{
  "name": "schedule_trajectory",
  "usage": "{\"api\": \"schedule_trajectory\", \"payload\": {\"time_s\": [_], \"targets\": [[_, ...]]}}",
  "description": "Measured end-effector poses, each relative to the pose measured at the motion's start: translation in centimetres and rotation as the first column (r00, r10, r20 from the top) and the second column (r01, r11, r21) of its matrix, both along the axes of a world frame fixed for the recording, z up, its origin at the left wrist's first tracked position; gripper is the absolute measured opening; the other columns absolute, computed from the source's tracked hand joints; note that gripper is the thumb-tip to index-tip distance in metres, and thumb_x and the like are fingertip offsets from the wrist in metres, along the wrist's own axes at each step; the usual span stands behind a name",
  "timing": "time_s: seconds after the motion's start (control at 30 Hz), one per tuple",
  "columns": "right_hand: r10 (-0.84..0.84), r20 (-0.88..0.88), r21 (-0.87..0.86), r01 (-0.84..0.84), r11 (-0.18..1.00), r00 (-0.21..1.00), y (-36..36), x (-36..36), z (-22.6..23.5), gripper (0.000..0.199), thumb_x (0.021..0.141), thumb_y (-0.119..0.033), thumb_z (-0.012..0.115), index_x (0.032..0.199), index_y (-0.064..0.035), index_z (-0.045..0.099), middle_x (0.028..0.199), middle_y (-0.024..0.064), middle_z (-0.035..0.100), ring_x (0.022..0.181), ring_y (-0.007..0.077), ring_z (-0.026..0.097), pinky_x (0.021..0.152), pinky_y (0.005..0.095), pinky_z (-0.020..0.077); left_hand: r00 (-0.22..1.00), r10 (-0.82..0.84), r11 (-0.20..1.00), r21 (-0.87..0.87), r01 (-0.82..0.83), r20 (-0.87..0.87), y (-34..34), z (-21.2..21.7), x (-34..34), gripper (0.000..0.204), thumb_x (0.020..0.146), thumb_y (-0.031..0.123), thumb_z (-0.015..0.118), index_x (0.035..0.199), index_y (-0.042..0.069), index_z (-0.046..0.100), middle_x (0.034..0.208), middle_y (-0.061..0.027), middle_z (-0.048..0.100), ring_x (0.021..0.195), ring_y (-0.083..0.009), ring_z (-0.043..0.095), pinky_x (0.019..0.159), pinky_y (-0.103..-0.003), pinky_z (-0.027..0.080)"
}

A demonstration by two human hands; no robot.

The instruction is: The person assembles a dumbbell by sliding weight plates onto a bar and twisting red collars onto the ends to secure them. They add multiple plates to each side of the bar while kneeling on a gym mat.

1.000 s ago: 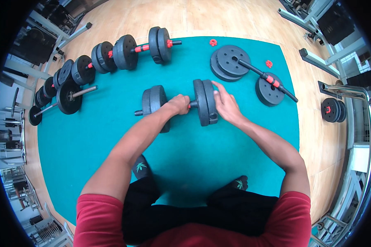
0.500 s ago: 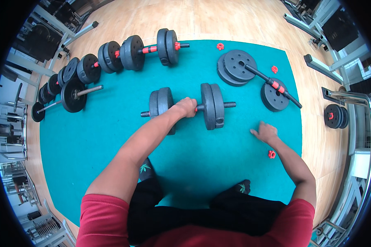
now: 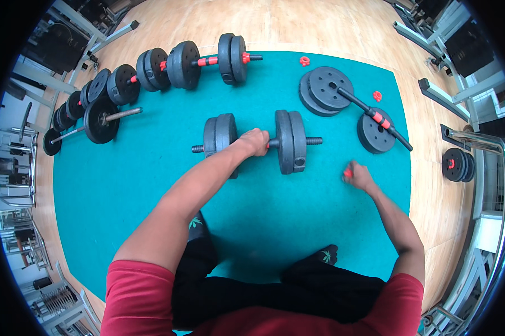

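Note:
My left hand [image 3: 255, 142] is wrapped round the middle of a dumbbell [image 3: 290, 142] lying before me on the green mat. Two dark grey plates sit on each side of its handle, with bare threaded ends sticking out and no collar on them. In my right hand [image 3: 360, 176], right of the dumbbell and apart from it, is a red star collar [image 3: 348, 173], gripped in closed, slightly blurred fingers. Two more red star collars, one at the mat's far edge [image 3: 304, 60] and one farther right [image 3: 378, 96], lie loose.
Stacked plates [image 3: 326, 89] and a single plate [image 3: 374, 134] lie at the right, with a bare dumbbell bar [image 3: 382, 119] resting across them. Assembled dumbbells [image 3: 232, 59] and a barbell [image 3: 101, 121] line the far left. Metal gym frames [image 3: 444, 99] surround the green mat [image 3: 124, 213].
My right hand has taken up the red star collar that lay on the mat beside my forearm. My left hand stays on the dumbbell; the view has shifted slightly.

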State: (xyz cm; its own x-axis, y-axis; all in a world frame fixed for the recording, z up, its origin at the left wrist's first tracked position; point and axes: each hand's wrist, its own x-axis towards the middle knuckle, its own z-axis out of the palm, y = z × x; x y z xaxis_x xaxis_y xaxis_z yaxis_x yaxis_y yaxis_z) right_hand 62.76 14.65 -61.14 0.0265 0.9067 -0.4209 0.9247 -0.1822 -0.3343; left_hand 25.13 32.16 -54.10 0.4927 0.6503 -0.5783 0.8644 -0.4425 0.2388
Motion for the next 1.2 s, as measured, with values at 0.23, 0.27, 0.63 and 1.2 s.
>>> {"api": "schedule_trajectory", "payload": {"time_s": [0.23, 0.27, 0.63, 1.2], "targets": [[-0.045, -0.628, 0.046, 0.095, 0.994, 0.777, 10.7, -6.7, 7.3, 0.038, 0.080, -0.019, 0.078, 0.112, -0.0054, 0.063, 0.102, 0.0083, 0.069, 0.090, 0.0195, 0.067, 0.078, 0.0389, 0.0542, 0.987, 0.149, 0.986, 0.079, -0.144, -0.061, -1.1, -0.7, 0.6, 0.027, 0.085, 0.018, 0.066, 0.112, 0.014, 0.067, 0.114, -0.0147, 0.066, 0.107, -0.0307, 0.064, 0.090, -0.041, 0.052], [-0.087, -0.674, -0.018, 0.102, 0.995, 0.734, 10.9, -7.1, 7.9, 0.039, 0.080, -0.018, 0.078, 0.114, -0.0058, 0.062, 0.104, 0.0075, 0.068, 0.092, 0.0181, 0.066, 0.079, 0.0376, 0.0537, 0.986, 0.152, 0.987, 0.068, -0.148, -0.069, -1.2, -0.5, 0.7, 0.028, 0.085, 0.018, 0.066, 0.113, 0.014, 0.066, 0.115, -0.0144, 0.065, 0.108, -0.0304, 0.064, 0.090, -0.041, 0.052], [-0.022, -0.724, -0.018, 0.013, 1.000, 0.689, 11.5, -6.3, 6.9, 0.040, 0.079, -0.012, 0.079, 0.114, -0.0072, 0.060, 0.111, 0.0079, 0.064, 0.102, 0.0151, 0.060, 0.087, 0.0318, 0.0483, 0.984, 0.176, 0.967, 0.186, -0.174, 0.004, -2.0, 0.2, 0.1, 0.016, 0.079, 0.022, 0.068, 0.092, 0.013, 0.073, 0.097, -0.0149, 0.071, 0.093, -0.0309, 0.069, 0.081, -0.042, 0.055], [-0.388, -0.679, -0.319, 0.226, 0.921, 0.623, 11.5, -8.1, 4.9, 0.057, 0.097, -0.053, 0.047, 0.094, 0.0024, 0.060, 0.072, 0.0143, 0.065, 0.055, 0.0202, 0.067, 0.049, 0.0293, 0.0550, 0.960, 0.257, 0.905, 0.322, -0.279, 0.109, -2.9, -1.0, 0.1, 0.015, 0.069, 0.023, 0.073, 0.080, 0.013, 0.073, 0.082, -0.0146, 0.071, 0.079, -0.0314, 0.070, 0.071, -0.043, 0.057]]}}
